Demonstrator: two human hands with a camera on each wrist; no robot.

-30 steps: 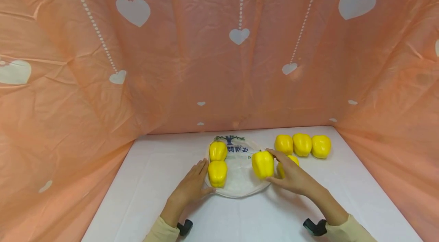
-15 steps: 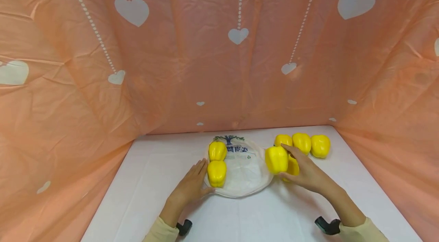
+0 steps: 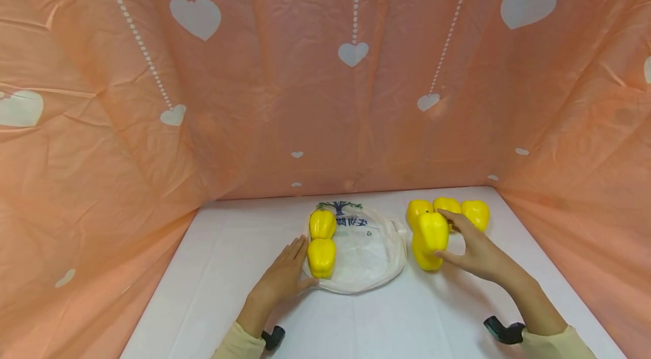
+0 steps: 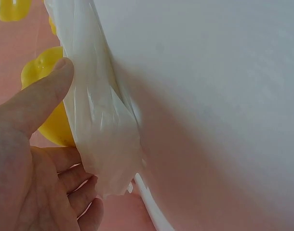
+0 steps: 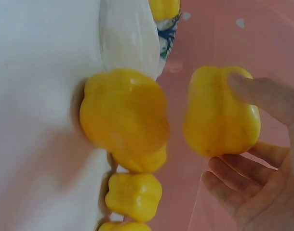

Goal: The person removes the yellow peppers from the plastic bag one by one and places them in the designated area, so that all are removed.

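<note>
My right hand (image 3: 473, 249) grips a yellow bell pepper (image 3: 432, 230) between thumb and fingers. In the right wrist view this held pepper (image 5: 221, 115) is clear of another bell pepper (image 5: 120, 110) on the table. From the head, the held one partly covers that lower pepper (image 3: 426, 262). My left hand (image 3: 282, 271) rests at the left edge of a round white plastic bag (image 3: 363, 263), fingers straight and thumb along its front. Two yellow peppers (image 3: 322, 257) lie at the bag's left side. The left wrist view shows the thumb against the raised bag edge (image 4: 96, 120).
Three more yellow peppers (image 3: 475, 216) stand in a row at the back right of the white table (image 3: 244, 223). A pink curtain (image 3: 356, 121) with white hearts hangs behind and at both sides. Black wrist mounts (image 3: 503, 331) show below the hands.
My right hand has carried the pepper from over the bag's right side rightward, to above the pepper beside the bag. The left hand has stayed in place.
</note>
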